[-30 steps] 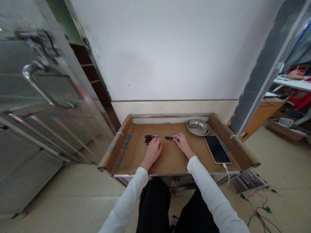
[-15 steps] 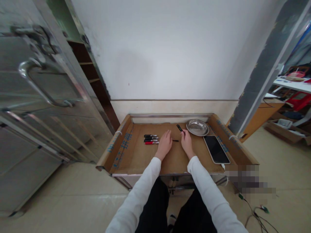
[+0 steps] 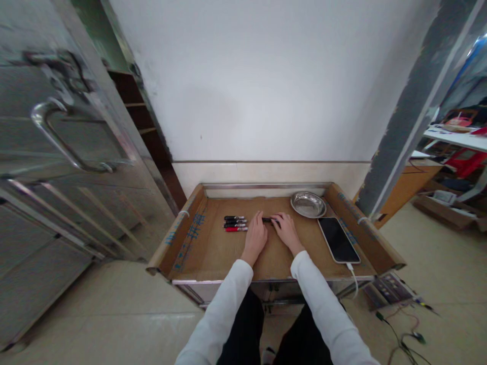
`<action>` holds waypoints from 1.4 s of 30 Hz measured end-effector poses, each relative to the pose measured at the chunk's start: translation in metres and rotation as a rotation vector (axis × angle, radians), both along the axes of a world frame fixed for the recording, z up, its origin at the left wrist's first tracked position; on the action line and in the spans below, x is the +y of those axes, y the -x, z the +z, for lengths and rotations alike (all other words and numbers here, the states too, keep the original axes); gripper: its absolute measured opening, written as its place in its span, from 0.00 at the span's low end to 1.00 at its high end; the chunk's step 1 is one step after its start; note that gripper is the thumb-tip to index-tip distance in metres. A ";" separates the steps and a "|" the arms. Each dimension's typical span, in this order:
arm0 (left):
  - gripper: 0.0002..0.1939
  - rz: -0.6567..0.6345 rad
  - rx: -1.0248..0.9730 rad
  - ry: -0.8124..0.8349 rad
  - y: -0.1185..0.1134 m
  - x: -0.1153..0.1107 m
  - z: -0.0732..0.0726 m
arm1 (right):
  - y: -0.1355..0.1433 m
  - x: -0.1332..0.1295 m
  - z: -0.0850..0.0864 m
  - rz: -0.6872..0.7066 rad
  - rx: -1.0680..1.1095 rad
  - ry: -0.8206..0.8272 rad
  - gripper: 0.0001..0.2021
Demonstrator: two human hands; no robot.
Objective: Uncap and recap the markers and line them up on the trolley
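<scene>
Several markers lie side by side on the cardboard-lined table, black ones (image 3: 235, 221) behind and a red one (image 3: 236, 229) nearest me. My left hand (image 3: 257, 236) rests just right of them, its fingers closed around one end of a dark pen (image 3: 267, 219). At the pen's other end, my right hand (image 3: 286, 230) pinches it with the fingertips. The pen lies level between both hands, low over the cardboard. Which parts are cap and barrel I cannot make out, as the fingers cover both ends.
A round metal dish (image 3: 308, 205) sits at the back right of the table (image 3: 216, 258). In front of it lies a phone (image 3: 338, 240) with a white cable. Raised cardboard edges line both sides. A metal door (image 3: 76, 147) stands at the left, and cables lie on the floor.
My right hand has brought the black piece it held down and left, so it now meets the part at my left hand. The view has shifted slightly.
</scene>
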State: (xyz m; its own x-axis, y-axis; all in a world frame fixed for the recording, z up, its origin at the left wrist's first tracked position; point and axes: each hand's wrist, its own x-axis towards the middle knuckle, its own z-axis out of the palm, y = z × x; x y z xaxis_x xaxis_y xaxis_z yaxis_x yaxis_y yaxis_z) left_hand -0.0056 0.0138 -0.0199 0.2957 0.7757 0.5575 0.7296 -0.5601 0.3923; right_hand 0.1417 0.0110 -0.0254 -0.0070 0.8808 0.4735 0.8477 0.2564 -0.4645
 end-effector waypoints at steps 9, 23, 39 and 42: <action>0.19 -0.001 0.147 0.007 0.001 0.002 -0.009 | 0.004 -0.004 0.004 -0.062 -0.085 0.048 0.16; 0.16 0.008 0.097 0.061 0.002 0.001 -0.004 | 0.011 -0.030 -0.003 -0.127 -0.203 -0.017 0.09; 0.22 0.293 0.235 0.022 0.065 -0.032 0.010 | 0.010 -0.034 0.002 -0.116 -0.164 0.026 0.08; 0.24 0.252 0.309 0.051 0.072 -0.043 0.008 | 0.011 -0.035 0.003 -0.125 -0.167 0.036 0.09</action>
State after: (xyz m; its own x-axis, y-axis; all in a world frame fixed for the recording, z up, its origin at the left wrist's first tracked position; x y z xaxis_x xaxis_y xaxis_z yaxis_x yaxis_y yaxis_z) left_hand -0.0775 -0.0288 -0.0116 0.2405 0.8696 0.4313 0.9295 -0.3343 0.1557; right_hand 0.1310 -0.0242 -0.0223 0.0280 0.8961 0.4429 0.9377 0.1300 -0.3222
